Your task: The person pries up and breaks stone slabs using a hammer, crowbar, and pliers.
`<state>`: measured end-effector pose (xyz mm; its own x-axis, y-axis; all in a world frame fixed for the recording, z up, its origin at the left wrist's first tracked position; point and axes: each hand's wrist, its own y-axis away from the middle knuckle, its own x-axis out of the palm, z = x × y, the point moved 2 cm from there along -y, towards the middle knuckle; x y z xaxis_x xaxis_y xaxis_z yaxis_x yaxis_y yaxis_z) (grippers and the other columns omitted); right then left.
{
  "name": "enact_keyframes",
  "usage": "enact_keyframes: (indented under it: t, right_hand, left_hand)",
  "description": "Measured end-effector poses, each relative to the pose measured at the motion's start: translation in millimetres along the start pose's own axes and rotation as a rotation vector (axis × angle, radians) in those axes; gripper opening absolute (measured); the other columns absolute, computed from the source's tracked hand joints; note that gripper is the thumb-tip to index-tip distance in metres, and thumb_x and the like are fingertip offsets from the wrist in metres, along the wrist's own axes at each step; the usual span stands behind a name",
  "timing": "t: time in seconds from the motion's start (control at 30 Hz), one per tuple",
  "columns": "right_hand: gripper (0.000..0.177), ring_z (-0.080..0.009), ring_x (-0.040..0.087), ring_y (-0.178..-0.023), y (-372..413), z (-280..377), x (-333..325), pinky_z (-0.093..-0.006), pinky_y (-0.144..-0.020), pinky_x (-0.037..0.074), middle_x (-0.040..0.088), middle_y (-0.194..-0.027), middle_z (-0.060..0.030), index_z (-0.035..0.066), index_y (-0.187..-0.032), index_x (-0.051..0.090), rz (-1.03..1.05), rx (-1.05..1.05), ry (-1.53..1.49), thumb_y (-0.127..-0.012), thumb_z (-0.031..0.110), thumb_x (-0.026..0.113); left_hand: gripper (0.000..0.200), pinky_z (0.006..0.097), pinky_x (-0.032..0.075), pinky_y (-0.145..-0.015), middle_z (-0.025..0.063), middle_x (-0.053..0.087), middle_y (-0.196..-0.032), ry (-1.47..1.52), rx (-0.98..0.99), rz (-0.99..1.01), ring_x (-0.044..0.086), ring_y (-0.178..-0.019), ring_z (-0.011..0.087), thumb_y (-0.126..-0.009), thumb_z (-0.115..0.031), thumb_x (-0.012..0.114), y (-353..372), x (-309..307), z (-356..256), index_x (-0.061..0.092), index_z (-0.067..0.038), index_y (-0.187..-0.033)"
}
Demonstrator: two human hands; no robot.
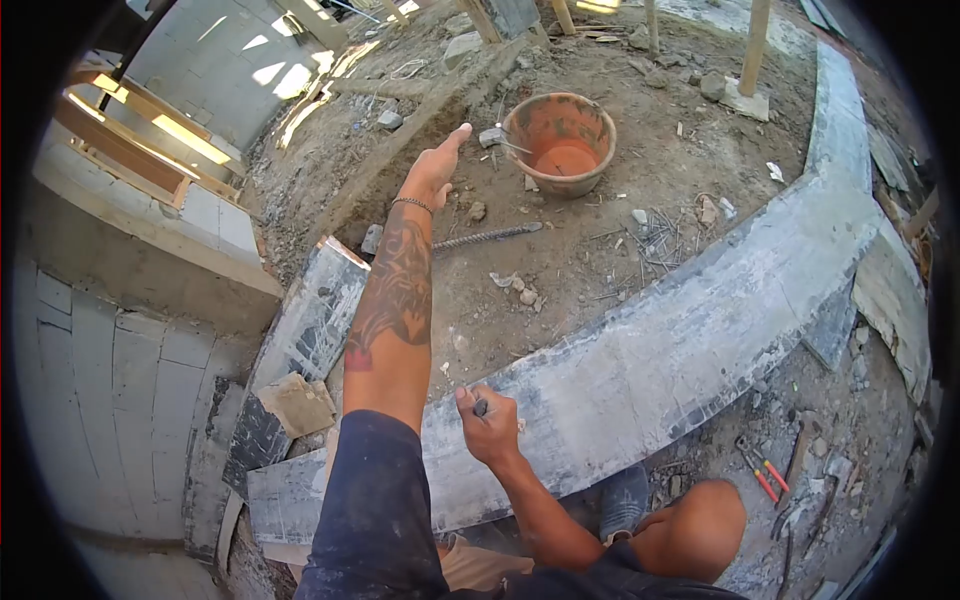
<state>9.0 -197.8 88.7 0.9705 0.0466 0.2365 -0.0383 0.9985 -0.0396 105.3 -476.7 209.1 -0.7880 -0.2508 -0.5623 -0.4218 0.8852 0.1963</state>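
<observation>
"Left hand [436, 170]: what's it doing?"

"It's released, fingers stretched toward the far side, just left of the orange bucket [565, 180] and near a grey lump [491, 137] by the rim."

"And the right hand [490, 430]?"

"Clenched around 1 dark round-ended thing [481, 407], over the left part of the long grey board [620, 400]."

"Other tools?"

"1 ridged rod [490, 236] lies on the dirt [590, 245] beyond the board; 1 pair of red-handled pliers [776, 475] lies near right."
</observation>
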Motion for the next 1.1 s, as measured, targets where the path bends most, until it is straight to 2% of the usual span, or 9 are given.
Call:
enact_keyframes:
  t: [0.07,0.2,0.27,0.33,0.47,0.6,0.67,0.93,1.1]
  right_hand:
    - [0.039,-0.0157,0.035,-0.042,-6,0,-3,-0.0336,-0.043,0.033,0.038,-0.046,-0.0135,0.001,-0.056,0.042,0.019,0.068,-0.017,-0.084,0.021,0.060]
    - [0.034,-0.0138,0.035,-0.044,-22,-1,-9,-0.0315,-0.044,0.033,0.041,-0.047,-0.0106,0.000,-0.060,0.048,-0.065,0.104,-0.043,-0.083,0.022,0.061]
    - [0.031,-0.0108,0.036,-0.049,-30,-6,-13,-0.0295,-0.046,0.033,0.043,-0.049,-0.0053,0.001,-0.062,0.050,-0.047,0.162,-0.054,-0.082,0.022,0.062]
    - [0.033,-0.0091,0.035,-0.055,-35,-11,-17,-0.0281,-0.049,0.031,0.041,-0.054,0.0003,0.001,-0.061,0.046,-0.045,0.216,-0.044,-0.084,0.019,0.061]
    - [0.038,-0.0052,0.030,-0.047,-35,-29,-16,-0.0229,-0.043,0.025,0.034,-0.052,0.0030,0.009,-0.059,0.036,0.014,0.246,-0.174,-0.088,0.022,0.056]
    - [0.035,-0.0044,0.030,-0.044,-26,-30,0,-0.0220,-0.040,0.023,0.033,-0.052,0.0043,0.011,-0.062,0.035,0.149,0.205,-0.159,-0.089,0.025,0.054]
    - [0.034,-0.0043,0.030,-0.044,-21,-30,15,-0.0219,-0.040,0.023,0.032,-0.052,0.0047,0.011,-0.063,0.036,0.173,0.172,-0.119,-0.089,0.025,0.053]
    - [0.032,-0.0028,0.024,-0.043,34,-24,91,-0.0214,-0.039,0.019,0.027,-0.053,0.0069,0.014,-0.068,0.035,0.325,-0.015,0.222,-0.092,0.029,0.049]
    - [0.034,-0.0048,0.024,-0.042,75,-12,173,-0.0221,-0.038,0.021,0.024,-0.052,0.0055,0.013,-0.067,0.032,0.418,0.059,0.006,-0.093,0.029,0.046]
  left_hand:
    - [0.060,0.0374,0.035,-0.095,0.0167,0.054,-0.114,0.189,0.152,0.042,0.049,-0.107,0.0302,-0.083,-0.043,0.055,16,-8,11,0.048,0.006,-0.117]
    - [0.054,0.0353,0.035,-0.095,0.0205,0.051,-0.119,-0.488,0.291,0.138,0.048,-0.112,0.0307,-0.082,-0.042,0.056,83,-39,110,0.053,0.001,-0.114]
    - [0.055,0.0373,0.038,-0.092,0.0186,0.052,-0.116,-0.743,0.214,0.365,0.050,-0.107,0.0315,-0.083,-0.045,0.054,134,-63,188,0.050,-0.002,-0.117]
    - [0.055,0.0376,0.038,-0.093,0.0205,0.051,-0.117,-0.775,-0.169,0.704,0.050,-0.108,0.0325,-0.083,-0.045,0.053,189,-96,238,0.050,-0.002,-0.117]
    - [0.056,0.0377,0.038,-0.093,0.0215,0.051,-0.117,-0.629,-0.405,0.441,0.050,-0.108,0.0324,-0.083,-0.044,0.055,282,-174,332,0.049,-0.001,-0.117]
    - [0.060,0.0389,0.036,-0.095,0.0213,0.048,-0.120,-0.601,-0.434,-0.075,0.046,-0.112,0.0341,-0.078,-0.043,0.060,367,-220,424,0.048,0.001,-0.117]
    - [0.072,0.0422,0.032,-0.097,0.0206,0.044,-0.123,-0.863,-0.488,-0.373,0.038,-0.119,0.0352,-0.072,-0.048,0.065,386,-229,452,0.044,0.001,-0.120]
    - [0.089,0.0425,0.031,-0.094,0.0154,0.044,-0.117,-0.594,-0.427,-0.589,0.039,-0.112,0.0307,-0.061,-0.050,0.071,345,-246,536,0.036,0.000,-0.126]
    - [0.079,0.0410,0.032,-0.091,0.0149,0.044,-0.114,-0.461,-0.082,-0.640,0.040,-0.106,0.0310,-0.063,-0.032,0.073,333,-257,558,0.036,0.002,-0.125]
